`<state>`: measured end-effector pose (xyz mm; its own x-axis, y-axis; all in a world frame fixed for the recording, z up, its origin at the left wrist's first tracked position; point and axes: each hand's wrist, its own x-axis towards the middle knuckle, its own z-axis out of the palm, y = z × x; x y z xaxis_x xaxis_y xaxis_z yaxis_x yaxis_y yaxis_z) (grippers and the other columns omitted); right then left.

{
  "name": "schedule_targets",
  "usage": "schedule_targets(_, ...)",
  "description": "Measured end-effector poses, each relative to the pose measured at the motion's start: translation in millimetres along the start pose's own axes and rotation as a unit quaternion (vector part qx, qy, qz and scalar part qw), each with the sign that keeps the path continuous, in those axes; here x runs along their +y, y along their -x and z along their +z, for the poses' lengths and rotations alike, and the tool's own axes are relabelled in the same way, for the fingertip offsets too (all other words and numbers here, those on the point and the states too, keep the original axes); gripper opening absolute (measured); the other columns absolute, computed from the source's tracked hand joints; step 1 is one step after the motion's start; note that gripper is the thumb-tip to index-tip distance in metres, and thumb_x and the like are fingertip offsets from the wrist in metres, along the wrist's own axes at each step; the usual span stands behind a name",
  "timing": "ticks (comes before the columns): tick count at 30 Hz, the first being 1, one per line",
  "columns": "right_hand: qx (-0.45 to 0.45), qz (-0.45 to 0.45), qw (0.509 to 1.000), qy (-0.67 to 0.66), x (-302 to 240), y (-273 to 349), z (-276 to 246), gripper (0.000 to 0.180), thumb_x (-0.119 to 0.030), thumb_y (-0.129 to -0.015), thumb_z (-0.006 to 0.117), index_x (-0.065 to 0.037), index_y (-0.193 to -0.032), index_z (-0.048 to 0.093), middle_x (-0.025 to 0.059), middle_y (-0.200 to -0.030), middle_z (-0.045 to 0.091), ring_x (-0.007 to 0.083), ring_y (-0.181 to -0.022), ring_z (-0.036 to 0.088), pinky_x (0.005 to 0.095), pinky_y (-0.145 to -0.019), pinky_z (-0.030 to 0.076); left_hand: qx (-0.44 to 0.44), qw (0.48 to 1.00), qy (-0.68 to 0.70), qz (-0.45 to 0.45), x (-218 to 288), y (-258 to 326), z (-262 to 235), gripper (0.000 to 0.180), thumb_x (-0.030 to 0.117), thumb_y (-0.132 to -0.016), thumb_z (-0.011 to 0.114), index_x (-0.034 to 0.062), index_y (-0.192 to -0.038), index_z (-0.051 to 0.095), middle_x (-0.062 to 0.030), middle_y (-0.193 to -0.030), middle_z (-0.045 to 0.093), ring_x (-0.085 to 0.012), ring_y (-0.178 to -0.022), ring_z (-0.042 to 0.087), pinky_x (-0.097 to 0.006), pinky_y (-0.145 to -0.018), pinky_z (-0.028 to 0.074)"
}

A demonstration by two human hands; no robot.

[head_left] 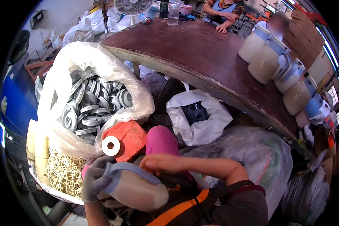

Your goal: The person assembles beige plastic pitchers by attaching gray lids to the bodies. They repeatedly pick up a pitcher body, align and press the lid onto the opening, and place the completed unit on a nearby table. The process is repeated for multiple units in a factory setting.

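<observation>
Single head fisheye, looking down, close over lap.

jugs on table (265,62): 6 | jug in hands (137,188): 1 | fan (133,6): 1

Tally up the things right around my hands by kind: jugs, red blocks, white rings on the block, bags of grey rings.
Cream plastic jug with blue-grey lid: 1
Red block: 1
White ring on the block: 1
Clear plastic bag of grey rings: 1
Total: 4
</observation>
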<state>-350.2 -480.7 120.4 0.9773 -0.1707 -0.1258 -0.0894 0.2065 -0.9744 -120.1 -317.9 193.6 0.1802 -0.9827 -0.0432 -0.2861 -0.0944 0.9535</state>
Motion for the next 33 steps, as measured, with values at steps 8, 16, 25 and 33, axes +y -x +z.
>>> schedule_targets(8, 0.154, -0.185, 0.955, 0.175, -72.5, 18.3, 25.4, 0.028, -0.029, -0.097, 0.049, -0.003, -0.089, 0.054, 0.0036, -0.072, 0.059, 0.0118, -0.062, 0.056, 0.0272, -0.057, 0.044, 0.265, 0.933, 0.241, 0.024, -124.6, -46.0, -16.7, 0.026, 0.025, -0.09, 0.054, 0.0002, -0.088, 0.063, -0.0063, -0.092, 0.062, -0.013, -0.086, 0.058, -0.026, -0.077, 0.045)
schedule_targets(16, 0.483, -0.561, 0.615, 0.271, -190.0, 35.8, -49.9, 0.026, -0.029, -0.096, 0.052, -0.003, -0.093, 0.055, 0.0063, -0.067, 0.06, 0.0151, -0.058, 0.057, 0.0276, -0.055, 0.043, 0.014, 0.982, -0.041, -0.185, -225.7, -29.2, 41.6, 0.028, 0.028, -0.084, 0.059, 0.0005, -0.079, 0.064, -0.0049, -0.068, 0.061, -0.0118, -0.06, 0.053, -0.028, -0.058, 0.043)
schedule_targets(25, 0.606, -0.469, 0.497, 0.407, -189.0, 56.0, -154.4, 0.027, -0.029, -0.096, 0.049, -0.003, -0.097, 0.057, 0.0044, -0.068, 0.061, 0.0158, -0.063, 0.058, 0.0293, -0.062, 0.044, 0.013, 0.977, -0.14, -0.16, -214.2, -22.6, 53.0, 0.03, 0.028, -0.089, 0.057, -0.0014, -0.089, 0.064, -0.0078, -0.073, 0.062, -0.0132, -0.067, 0.053, -0.03, -0.064, 0.043)
schedule_targets(33, 0.66, -0.267, 0.486, 0.506, -156.9, 1.8, -178.5, 0.058, -0.021, -0.083, 0.06, -0.002, -0.132, 0.036, 0.0222, -0.129, 0.045, 0.0377, -0.108, 0.052, 0.0476, -0.09, 0.041, 0.103, 0.991, 0.043, -0.077, -153.9, -25.2, 82.5, 0.019, 0.014, -0.089, 0.055, 0.0011, -0.099, 0.064, -0.0157, -0.091, 0.064, -0.0217, -0.086, 0.062, -0.033, -0.077, 0.048)
